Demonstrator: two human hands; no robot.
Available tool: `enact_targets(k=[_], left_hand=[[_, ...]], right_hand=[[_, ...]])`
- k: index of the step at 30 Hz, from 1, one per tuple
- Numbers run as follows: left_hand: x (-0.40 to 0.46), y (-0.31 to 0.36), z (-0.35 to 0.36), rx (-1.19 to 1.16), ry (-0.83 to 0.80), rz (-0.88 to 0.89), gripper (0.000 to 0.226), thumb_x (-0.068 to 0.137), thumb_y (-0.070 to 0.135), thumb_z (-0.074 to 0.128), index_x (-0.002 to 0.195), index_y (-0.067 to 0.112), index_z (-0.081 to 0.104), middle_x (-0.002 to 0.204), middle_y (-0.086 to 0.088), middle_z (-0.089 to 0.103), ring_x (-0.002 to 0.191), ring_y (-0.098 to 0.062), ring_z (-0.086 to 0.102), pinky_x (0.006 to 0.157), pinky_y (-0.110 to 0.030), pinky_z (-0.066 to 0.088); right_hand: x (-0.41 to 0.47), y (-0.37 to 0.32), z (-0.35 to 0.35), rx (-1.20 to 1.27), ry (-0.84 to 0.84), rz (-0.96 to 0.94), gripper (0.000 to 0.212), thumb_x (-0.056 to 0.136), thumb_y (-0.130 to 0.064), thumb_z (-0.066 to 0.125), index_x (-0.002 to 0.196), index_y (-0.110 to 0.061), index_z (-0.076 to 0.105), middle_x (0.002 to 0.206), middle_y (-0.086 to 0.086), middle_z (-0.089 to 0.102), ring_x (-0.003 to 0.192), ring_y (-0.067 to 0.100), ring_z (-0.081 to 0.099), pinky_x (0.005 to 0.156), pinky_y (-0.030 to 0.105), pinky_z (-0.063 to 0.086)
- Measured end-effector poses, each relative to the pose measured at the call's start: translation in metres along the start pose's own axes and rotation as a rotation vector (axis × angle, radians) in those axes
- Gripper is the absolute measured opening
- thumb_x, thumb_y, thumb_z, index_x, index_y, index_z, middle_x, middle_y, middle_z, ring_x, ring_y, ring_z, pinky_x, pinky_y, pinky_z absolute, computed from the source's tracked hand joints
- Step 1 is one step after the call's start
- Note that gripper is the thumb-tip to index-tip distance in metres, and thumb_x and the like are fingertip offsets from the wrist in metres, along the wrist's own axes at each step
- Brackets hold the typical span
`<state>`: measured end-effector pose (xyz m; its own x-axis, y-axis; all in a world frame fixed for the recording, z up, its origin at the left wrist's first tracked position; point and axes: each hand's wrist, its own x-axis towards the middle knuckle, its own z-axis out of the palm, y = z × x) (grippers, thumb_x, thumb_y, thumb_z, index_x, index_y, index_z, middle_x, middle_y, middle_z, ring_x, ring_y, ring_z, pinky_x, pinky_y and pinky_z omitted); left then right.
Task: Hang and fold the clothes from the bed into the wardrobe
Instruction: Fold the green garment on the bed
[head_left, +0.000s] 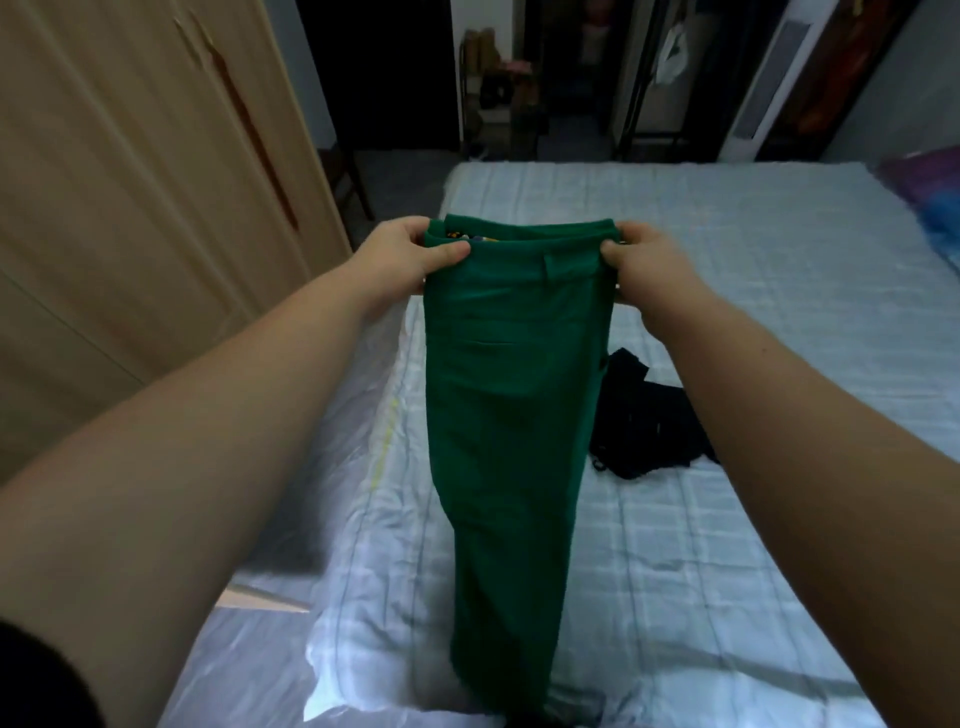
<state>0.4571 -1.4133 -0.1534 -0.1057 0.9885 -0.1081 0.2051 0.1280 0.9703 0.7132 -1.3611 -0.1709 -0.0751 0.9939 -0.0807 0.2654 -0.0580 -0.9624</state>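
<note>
You gripped the green trousers (506, 395) at the waistband, left hand (410, 260) at 9 o'clock, right hand (647, 270) at 3, probably so the legs hung straight for folding.

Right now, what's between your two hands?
In the head view, the green trousers' waistband spans from the left hand to the right hand; both pinch it.

The bed (727, 270) fills the middle and right of the view, covered with a pale blue sheet checked in faint lines. A crumpled black garment (647, 421) lies directly on the sheet toward the middle. At the far right edge rests a purple and blue bundle (930, 192). Clear plastic wrap (332, 447) shines along the mattress's left side.
</note>
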Motion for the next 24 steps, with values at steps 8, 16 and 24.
enact_targets(k=[8, 16, 24], left_hand=[[0.152, -0.118, 0.030, 0.091, 0.195, -0.163, 0.021, 0.091, 0.004, 0.067, 0.112, 0.003, 0.065, 0.076, 0.001, 0.060, 0.046, 0.004, 0.056, 0.046, -0.011, 0.041], [0.177, -0.203, 0.037, -0.185, 0.114, -0.369, 0.031, 0.087, -0.011, 0.060, 0.110, 0.009, 0.064, 0.108, -0.016, 0.064, 0.096, -0.028, 0.068, 0.082, -0.032, 0.059], [0.071, -0.259, 0.045, -0.276, 0.175, -0.599, 0.021, 0.099, 0.025, 0.056, 0.088, 0.011, 0.067, 0.097, -0.010, 0.069, 0.088, -0.025, 0.069, 0.074, -0.036, 0.059]], right_hand=[[0.162, 0.116, 0.047, -0.236, -0.017, 0.004, 0.026, 0.096, -0.016, 0.056, 0.116, -0.021, 0.071, 0.079, -0.004, 0.067, 0.064, 0.002, 0.058, 0.061, 0.012, 0.045], [0.167, 0.186, 0.073, 0.131, -0.093, 0.320, 0.035, 0.090, 0.005, 0.042, 0.097, -0.021, 0.065, 0.090, 0.015, 0.072, 0.073, 0.018, 0.071, 0.063, 0.027, 0.049], [0.029, 0.244, 0.091, 0.153, -0.104, 0.565, 0.018, 0.100, -0.020, 0.055, 0.083, -0.017, 0.060, 0.092, 0.006, 0.065, 0.072, 0.020, 0.069, 0.068, 0.035, 0.050]])
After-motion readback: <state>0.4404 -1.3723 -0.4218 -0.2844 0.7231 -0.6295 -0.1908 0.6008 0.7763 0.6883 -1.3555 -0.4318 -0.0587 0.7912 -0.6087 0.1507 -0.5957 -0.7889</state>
